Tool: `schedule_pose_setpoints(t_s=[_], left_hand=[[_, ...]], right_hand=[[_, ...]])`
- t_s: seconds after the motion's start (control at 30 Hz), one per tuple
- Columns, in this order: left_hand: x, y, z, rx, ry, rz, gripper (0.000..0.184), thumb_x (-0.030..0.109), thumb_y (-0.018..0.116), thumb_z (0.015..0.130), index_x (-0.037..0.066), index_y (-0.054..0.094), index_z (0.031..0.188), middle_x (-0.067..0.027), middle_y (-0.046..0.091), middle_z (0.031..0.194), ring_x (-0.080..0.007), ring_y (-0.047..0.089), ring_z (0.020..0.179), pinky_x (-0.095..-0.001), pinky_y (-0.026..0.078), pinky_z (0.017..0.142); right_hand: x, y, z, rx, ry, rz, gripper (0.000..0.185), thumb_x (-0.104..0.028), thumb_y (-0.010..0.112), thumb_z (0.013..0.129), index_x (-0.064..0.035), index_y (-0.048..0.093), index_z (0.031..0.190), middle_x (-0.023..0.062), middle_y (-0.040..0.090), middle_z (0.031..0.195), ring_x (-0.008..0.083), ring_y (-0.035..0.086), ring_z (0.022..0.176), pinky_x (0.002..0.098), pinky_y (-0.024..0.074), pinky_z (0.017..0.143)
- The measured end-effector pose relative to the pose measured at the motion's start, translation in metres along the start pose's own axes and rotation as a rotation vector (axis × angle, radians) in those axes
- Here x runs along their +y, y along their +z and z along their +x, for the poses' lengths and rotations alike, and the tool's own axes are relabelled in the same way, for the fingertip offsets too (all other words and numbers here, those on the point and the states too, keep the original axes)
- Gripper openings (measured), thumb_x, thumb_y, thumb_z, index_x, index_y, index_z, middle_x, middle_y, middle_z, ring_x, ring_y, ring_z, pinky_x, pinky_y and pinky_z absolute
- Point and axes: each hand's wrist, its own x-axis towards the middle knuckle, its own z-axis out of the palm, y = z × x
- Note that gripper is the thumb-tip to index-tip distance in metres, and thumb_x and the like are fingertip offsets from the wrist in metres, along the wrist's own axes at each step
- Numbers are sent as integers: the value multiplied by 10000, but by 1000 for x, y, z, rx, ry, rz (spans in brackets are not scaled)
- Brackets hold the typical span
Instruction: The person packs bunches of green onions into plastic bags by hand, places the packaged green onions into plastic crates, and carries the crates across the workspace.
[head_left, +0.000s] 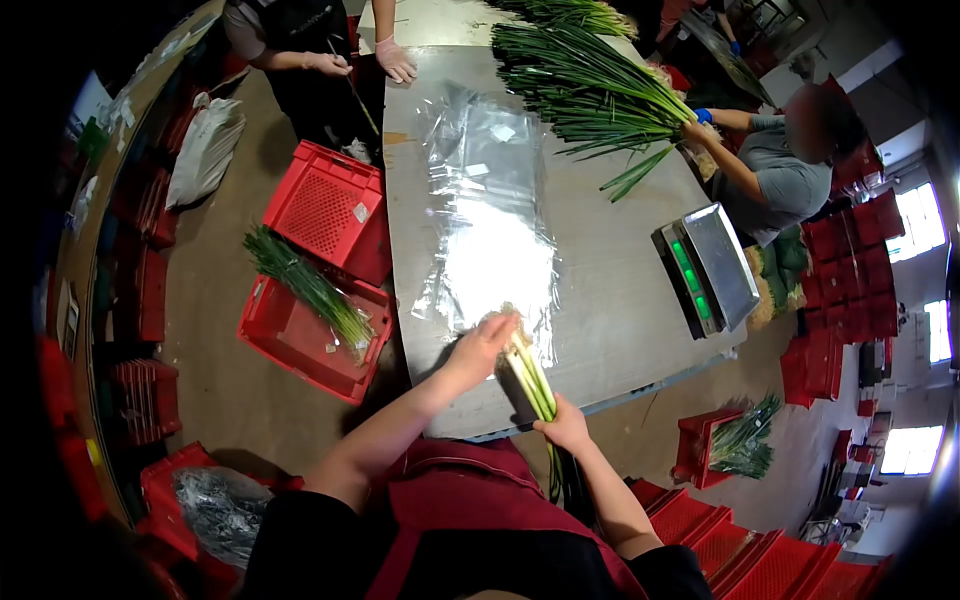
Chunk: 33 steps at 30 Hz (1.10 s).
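Note:
A small bunch of green onions [532, 375] slants across the near edge of the steel table, roots up and leaves hanging down toward my apron. My right hand [566, 426] is closed around the stalks at their green part. At the root end, my left hand [484, 352] has its fingers curled against the pale roots. Just beyond the roots lies a stack of clear plastic bags [485, 200], shining with glare.
A digital scale [706, 270] stands at the table's right edge. Red crates [315, 335] sit at the left, one holding green onions. A co-worker [790, 165] at the right handles a large green onion pile [600, 90]. Another person [300, 50] stands at far left.

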Motion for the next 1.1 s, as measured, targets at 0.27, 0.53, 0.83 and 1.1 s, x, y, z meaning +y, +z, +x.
schedule_pose_setpoints(t_s=[0.27, 0.53, 0.83, 1.1], left_hand=[[-36, 21, -30, -172, 285, 39, 353, 48, 507, 742, 46, 462, 1092, -99, 484, 1030, -245, 494, 909, -321, 444, 762], [42, -10, 3, -343, 132, 28, 113, 124, 530, 721, 44, 582, 781, -153, 563, 746, -297, 564, 723, -385, 458, 642], [60, -21, 2, 70, 321, -280, 147, 140, 631, 705, 49, 559, 795, -63, 572, 785, -195, 574, 717, -302, 441, 626], [62, -28, 32, 320, -689, -1547, 409, 54, 692, 601, 10, 527, 972, -54, 557, 869, -165, 534, 807, -280, 434, 727]], right_hand=[[3, -43, 20, -225, -66, 481, 434, -68, 635, 597, 1, 504, 1005, 54, 557, 780, 149, 536, 707, 272, 442, 642], [-40, -61, 48, -335, -141, 631, 753, -57, 641, 592, -31, 284, 1255, 86, 482, 1068, 179, 472, 954, 279, 397, 812], [-111, -102, 83, -158, -487, 359, 1130, -110, 680, 548, -59, -122, 1343, 239, 167, 1360, 289, 224, 1252, 300, 257, 984], [-224, -107, 62, -65, -739, 534, 499, -335, 404, 894, 21, 369, 1242, 132, 501, 1152, 201, 466, 1049, 282, 351, 884]])
